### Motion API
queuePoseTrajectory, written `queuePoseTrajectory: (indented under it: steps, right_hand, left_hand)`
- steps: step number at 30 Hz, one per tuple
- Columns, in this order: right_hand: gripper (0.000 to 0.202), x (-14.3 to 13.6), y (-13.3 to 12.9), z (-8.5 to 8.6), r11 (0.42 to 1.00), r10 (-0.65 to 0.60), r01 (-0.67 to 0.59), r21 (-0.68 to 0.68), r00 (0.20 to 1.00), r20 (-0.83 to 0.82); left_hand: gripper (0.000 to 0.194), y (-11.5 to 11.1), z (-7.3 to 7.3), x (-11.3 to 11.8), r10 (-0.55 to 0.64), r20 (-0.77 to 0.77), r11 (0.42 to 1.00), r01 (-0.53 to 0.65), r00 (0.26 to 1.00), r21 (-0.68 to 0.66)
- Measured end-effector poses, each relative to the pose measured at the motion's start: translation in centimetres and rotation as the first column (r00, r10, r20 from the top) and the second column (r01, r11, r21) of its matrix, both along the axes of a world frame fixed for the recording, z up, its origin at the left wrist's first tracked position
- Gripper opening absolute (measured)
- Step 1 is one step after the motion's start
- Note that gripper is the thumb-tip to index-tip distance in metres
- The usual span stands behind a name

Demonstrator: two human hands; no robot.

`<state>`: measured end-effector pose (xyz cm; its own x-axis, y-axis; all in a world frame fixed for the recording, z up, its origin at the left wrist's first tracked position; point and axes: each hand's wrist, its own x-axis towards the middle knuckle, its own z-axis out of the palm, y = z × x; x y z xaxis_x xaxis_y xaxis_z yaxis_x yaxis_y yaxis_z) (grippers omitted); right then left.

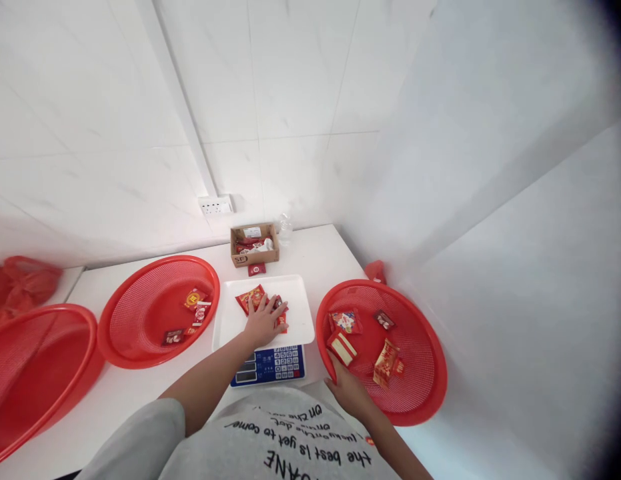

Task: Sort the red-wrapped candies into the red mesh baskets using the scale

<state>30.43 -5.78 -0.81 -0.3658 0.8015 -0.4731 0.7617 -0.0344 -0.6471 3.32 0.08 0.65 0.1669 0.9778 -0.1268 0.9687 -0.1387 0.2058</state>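
Observation:
My left hand (263, 323) lies with its fingers spread over several small red packets (249, 299) on a white tray (300, 293). The tray rests on a scale with a blue keypad (268, 366). On the right, my right hand (341, 385) grips the near left rim of a red mesh basket (419, 360); some of its fingers are hidden by the rim. That basket holds several snack packets, among them a gold-red one (385, 363) and a red and cream one (343, 348).
Left of the tray sits another red basket (140, 313) with several packets, and a third (40, 373) stands at the far left. Behind the tray are a cardboard box (255, 258) of packets, a lone red packet (257, 269) and a clear plastic item (285, 229).

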Motion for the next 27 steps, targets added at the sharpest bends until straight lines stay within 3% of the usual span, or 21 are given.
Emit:
queuePoseTrajectory:
  steps: [7,15,23,27]
  right_hand:
    - [0.07,-0.6,0.1,-0.3,0.999,-0.039,0.038,0.015,0.999,0.035]
    - [0.072,-0.9,0.4,-0.3,0.999,-0.042,0.041,0.018,0.993,0.11]
    - [0.066,-1.2,0.3,-0.3,0.996,-0.055,0.041,0.08,0.981,0.185]
    - [0.065,-1.5,0.1,0.0,0.995,-0.069,0.049,0.088,0.969,0.236]
  left_hand:
    - [0.06,-1.5,0.5,-2.9,-0.226,0.03,0.974,0.226,0.974,0.007]
    - [0.059,-1.6,1.6,-5.5,-0.478,0.086,0.877,0.48,0.874,-0.006]
    - [0.057,-3.3,0.9,-7.3,-0.433,0.085,0.899,0.423,0.897,0.117]
    - [0.054,-4.1,0.3,-7.9,-0.195,0.051,0.964,0.182,0.979,0.192]
